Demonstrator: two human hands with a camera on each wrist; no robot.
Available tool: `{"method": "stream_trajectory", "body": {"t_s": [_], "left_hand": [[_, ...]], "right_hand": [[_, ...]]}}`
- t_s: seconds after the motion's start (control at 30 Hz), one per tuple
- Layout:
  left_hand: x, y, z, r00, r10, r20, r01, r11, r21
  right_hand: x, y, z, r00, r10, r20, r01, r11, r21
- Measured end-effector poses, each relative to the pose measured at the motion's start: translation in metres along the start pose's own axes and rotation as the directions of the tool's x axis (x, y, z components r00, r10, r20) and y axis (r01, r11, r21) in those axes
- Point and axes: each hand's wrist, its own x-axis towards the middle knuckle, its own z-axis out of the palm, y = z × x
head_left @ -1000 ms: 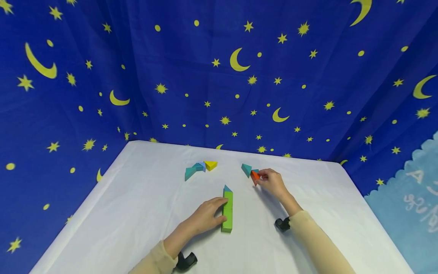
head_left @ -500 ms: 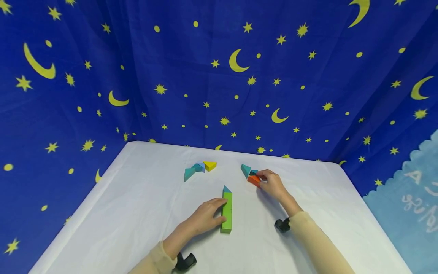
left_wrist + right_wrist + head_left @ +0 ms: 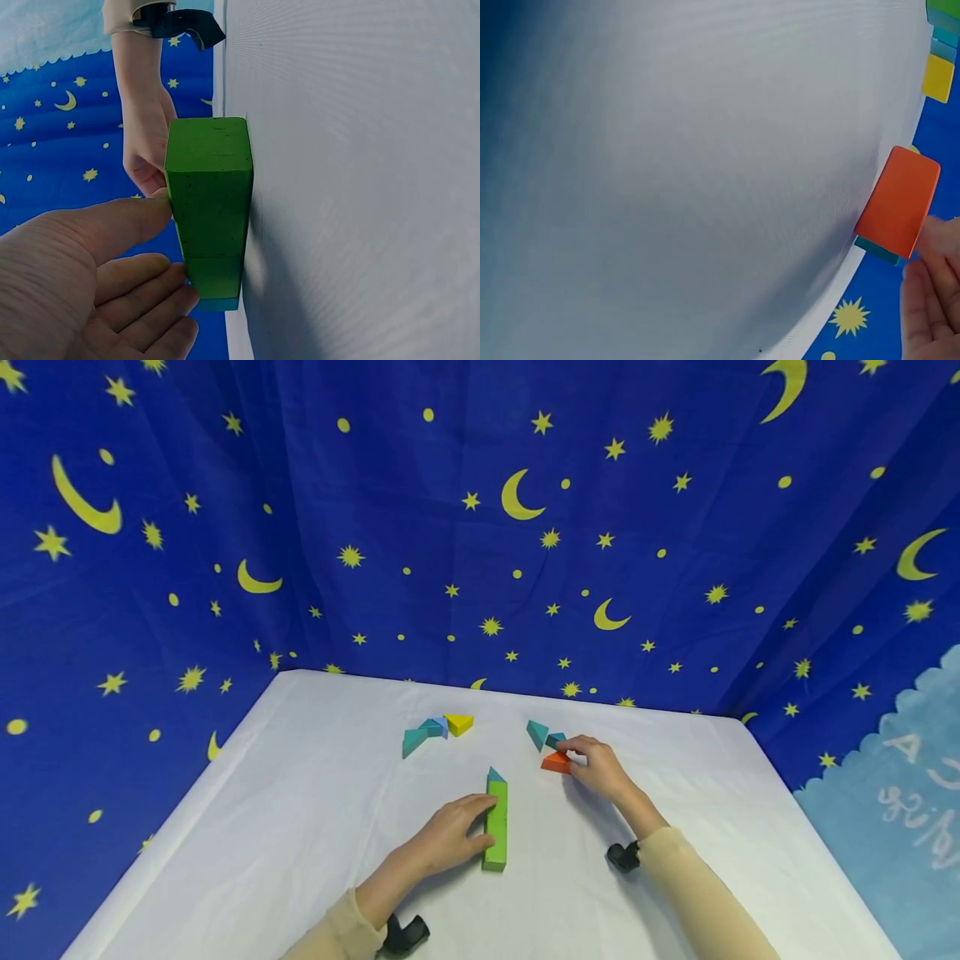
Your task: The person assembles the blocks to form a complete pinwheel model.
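My left hand (image 3: 450,832) rests against the left side of a long green block (image 3: 497,827) in the head view. Its thumb and fairly straight fingers touch that one side. A pointed blue block (image 3: 496,774) adjoins the green block's far end. My right hand (image 3: 597,766) pinches one end of an orange triangular block (image 3: 556,763). Its index finger reaches beside a dark teal block (image 3: 553,740) just behind, which it partly hides. Left of that one is a teal triangular block (image 3: 537,734). In the right wrist view the orange block (image 3: 900,201) stands between camera and teal piece.
Back left on the white table (image 3: 300,793) lie a teal triangular block (image 3: 414,741), small blue blocks (image 3: 437,727) and a yellow triangular block (image 3: 459,724). A blue curtain (image 3: 420,527) with stars and moons rises behind. Black straps (image 3: 405,935) hang at both wrists.
The orange block has been turned under my right hand, from pointing toward me to lying crosswise, slightly nearer. The left hand and green block stay in place.
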Motion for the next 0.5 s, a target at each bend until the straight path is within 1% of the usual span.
{"method": "stream_trajectory", "body": {"t_s": [0.13,0.23,0.5], "left_hand": [[-0.0002,-0.0012,0.0013,1.0,0.01,-0.007,-0.01,1.0,0.002],[-0.0003,-0.001,0.0016,1.0,0.018,-0.012,-0.018,1.0,0.003],[-0.0008,0.0007,0.0,1.0,0.014,-0.011,-0.014,1.0,-0.006]], "right_hand": [[0.0014,0.0022,0.0013,1.0,-0.006,-0.006,0.006,1.0,-0.006],[0.003,0.0033,0.0025,1.0,-0.026,0.01,0.027,0.999,-0.018],[0.0036,0.0019,0.0019,0.993,-0.095,0.071,0.097,0.995,-0.025]]}}
